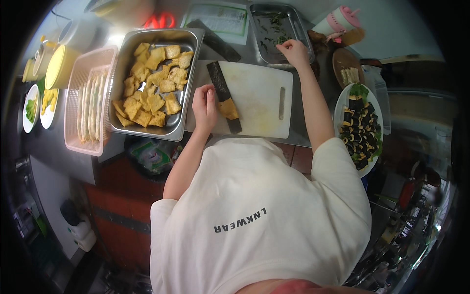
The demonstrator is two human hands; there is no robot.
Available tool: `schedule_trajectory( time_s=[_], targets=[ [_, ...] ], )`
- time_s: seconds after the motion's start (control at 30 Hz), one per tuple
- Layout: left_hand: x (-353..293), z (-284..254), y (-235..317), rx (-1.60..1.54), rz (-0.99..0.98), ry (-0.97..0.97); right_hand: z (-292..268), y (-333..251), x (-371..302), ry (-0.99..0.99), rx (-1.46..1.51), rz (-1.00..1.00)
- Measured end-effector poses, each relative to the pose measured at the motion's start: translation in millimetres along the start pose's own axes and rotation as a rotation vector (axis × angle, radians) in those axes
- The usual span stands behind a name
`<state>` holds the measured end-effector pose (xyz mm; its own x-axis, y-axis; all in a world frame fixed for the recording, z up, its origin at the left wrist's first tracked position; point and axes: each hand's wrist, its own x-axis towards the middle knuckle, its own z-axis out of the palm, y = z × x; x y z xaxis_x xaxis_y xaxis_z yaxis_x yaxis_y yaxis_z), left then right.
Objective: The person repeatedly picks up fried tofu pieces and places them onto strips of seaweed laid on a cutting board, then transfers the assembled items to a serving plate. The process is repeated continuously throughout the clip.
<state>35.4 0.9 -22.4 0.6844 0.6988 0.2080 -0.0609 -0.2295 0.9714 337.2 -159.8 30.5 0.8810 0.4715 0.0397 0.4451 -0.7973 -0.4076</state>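
Cutting board (264, 93) squarely before you, taken as landmark. Your work, the seaweed strip (219, 78), lay slantwise on the board's left half, with one fried tofu piece (227, 109) flat across it toward the near end. Strip unrolled; no greens seen on the tofu.

Your left hand (204, 108) was at the board's left side, just beside the strip, fingers loosely curled; could not tell whether they had hold of anything. Your right hand (293, 53) reached past the board's far right corner to the metal tray (274, 61), thumb and finger nearly together at the greens (282, 39). Could not tell if a sprig was caught.

Progress, by my judgement: wrapper and tofu laid; filling and rolling remained for this one. Right of the board, a white plate (339, 117) bore many finished dark rolls (360, 130). Plenty left, I judged: a pan (161, 35) of tofu pieces (154, 81) left of the board, spare seaweed (214, 40) beyond its far edge.
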Motion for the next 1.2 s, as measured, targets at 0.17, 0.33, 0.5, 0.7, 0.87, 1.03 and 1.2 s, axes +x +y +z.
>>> schedule_trajectory(
  time_s=[0.17,0.33,0.5,0.7,0.87,1.03,1.2],
  targets=[
    [-0.5,-2.6,1.8,0.028,-0.010,-0.003,19.8,-14.9,21.7,0.069,-0.357,-0.055],
    [-0.1,-1.0,3.9,0.027,0.018,0.001,37.1,-0.9,36.6,0.072,-0.272,-0.155],
    [-0.7,-2.4,4.6,0.034,0.019,-0.005,25.9,-18.2,30.8,-0.066,0.091,-0.156],
    [-1.2,-1.6,5.2,0.018,0.016,-0.014,33.5,-18.0,21.8,-0.171,-0.007,-0.107],
    [0.1,-1.8,8.3,0.023,0.040,-0.029,37.1,-21.8,19.8,-0.110,0.019,-0.154],
    [-1.3,-2.5,5.8,0.060,0.062,-0.021,36.4,-11.2,36.0,-0.036,0.135,-0.147],
    [0.7,-0.3,8.0,0.041,0.054,-0.038,24.2,-1.5,59.4,-0.046,0.206,-0.141]
  ],
)
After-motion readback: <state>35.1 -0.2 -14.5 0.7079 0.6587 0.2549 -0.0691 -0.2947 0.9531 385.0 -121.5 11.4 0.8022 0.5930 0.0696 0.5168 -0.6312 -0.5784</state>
